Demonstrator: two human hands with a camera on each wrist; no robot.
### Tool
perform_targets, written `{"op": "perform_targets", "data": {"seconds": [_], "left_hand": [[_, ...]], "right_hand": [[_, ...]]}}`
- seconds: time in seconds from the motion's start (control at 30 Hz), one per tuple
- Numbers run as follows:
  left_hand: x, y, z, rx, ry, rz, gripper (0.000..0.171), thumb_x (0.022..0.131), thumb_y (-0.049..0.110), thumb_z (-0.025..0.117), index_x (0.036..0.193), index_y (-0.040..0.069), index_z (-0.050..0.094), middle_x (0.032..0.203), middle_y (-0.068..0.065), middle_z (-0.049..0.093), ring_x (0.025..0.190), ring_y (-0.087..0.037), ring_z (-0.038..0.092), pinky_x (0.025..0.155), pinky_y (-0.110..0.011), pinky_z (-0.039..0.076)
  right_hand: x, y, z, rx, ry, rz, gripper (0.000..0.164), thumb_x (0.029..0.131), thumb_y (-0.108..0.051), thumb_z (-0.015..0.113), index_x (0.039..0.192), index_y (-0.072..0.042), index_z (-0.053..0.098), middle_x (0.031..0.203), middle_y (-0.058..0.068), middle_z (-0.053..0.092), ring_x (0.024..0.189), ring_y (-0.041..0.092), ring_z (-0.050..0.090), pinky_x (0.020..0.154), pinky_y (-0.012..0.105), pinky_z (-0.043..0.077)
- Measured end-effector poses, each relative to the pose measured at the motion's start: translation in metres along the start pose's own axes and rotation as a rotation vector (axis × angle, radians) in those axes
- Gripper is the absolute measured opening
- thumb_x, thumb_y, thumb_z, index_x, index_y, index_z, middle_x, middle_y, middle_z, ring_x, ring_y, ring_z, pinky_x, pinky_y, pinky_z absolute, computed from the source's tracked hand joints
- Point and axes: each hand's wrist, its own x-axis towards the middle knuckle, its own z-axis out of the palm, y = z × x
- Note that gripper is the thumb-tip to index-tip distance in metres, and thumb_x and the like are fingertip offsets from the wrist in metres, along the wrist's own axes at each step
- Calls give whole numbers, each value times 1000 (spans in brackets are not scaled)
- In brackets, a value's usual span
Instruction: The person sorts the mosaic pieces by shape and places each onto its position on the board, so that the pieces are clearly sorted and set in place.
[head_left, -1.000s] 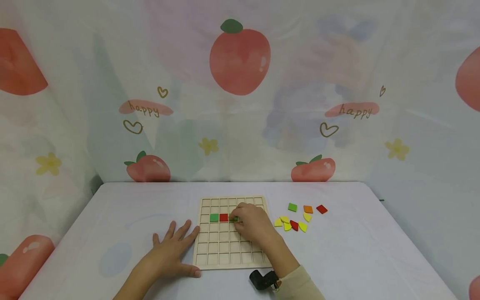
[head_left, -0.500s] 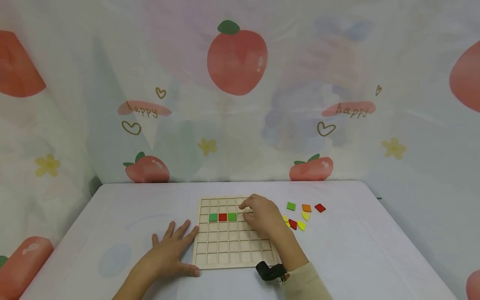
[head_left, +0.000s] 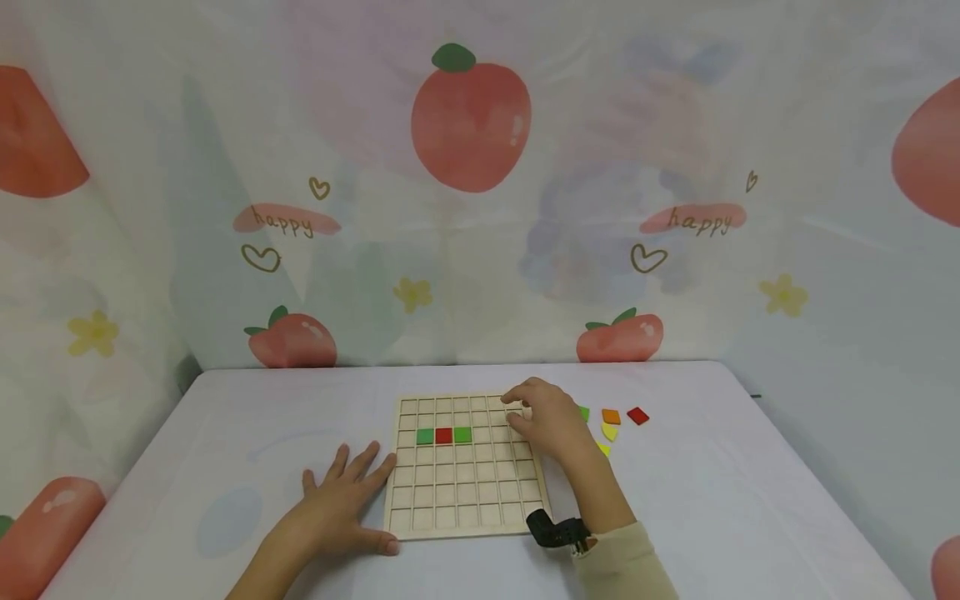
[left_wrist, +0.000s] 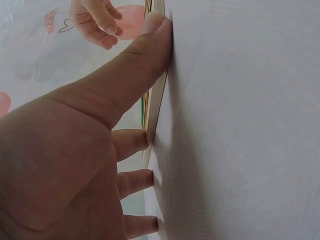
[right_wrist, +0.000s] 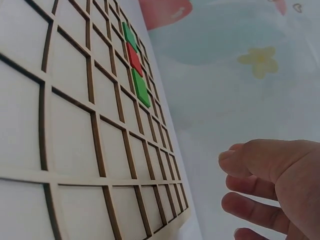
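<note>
A wooden grid board (head_left: 465,474) lies on the table, with a green square tile (head_left: 425,437), a red square tile (head_left: 444,436) and another green tile (head_left: 462,435) side by side in one row. My left hand (head_left: 341,504) rests on the table with fingers spread, thumb and fingertips against the board's left edge. Above the board's far right corner hovers my right hand (head_left: 553,421), its fingers loosely bent and holding nothing. In the right wrist view, a gap shows between the right hand (right_wrist: 270,185) and the board (right_wrist: 75,140).
Right of the board lie loose tiles, partly hidden by the right hand: an orange tile (head_left: 611,417), a red tile (head_left: 637,415), a yellow tile (head_left: 610,432) and a green tile (head_left: 584,413). A black wrist camera (head_left: 555,530) sits on the right wrist. A printed curtain (head_left: 465,250) stands behind the table.
My right hand has let go of the second green tile, leaving it in the row beside the red one, and has moved right toward the loose tiles. The left hand stays put.
</note>
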Motion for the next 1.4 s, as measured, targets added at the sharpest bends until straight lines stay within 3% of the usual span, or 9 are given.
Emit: {"op": "perform_targets", "data": {"seconds": [0.63, 1.0, 1.4], "left_hand": [[-2, 0, 3, -4, 2, -7, 118, 57, 78, 76, 155, 25, 37, 164, -10, 25, 147, -55, 12, 96, -89, 8], [0, -1, 4, -1, 12, -4, 118, 56, 79, 75, 155, 26, 38, 164, -10, 26, 148, -55, 12, 95, -89, 8], [0, -1, 3, 3, 8, -7, 119, 56, 78, 75, 156, 26, 36, 165, -10, 25, 148, -54, 12, 96, -89, 8]], "right_hand": [[-5, 28, -15, 12, 63, 70, 27, 89, -18, 74, 115, -16, 74, 120, 6, 69, 102, 28, 66, 84, 48, 54], [-7, 41, -26, 26, 54, 173, 32, 91, -23, 71, 122, -18, 71, 125, 7, 66, 110, 29, 64, 91, 49, 53], [-9, 54, -30, 50, 66, 226, 35, 92, -23, 71, 126, -15, 68, 129, 9, 64, 113, 31, 62, 93, 51, 52]]}}
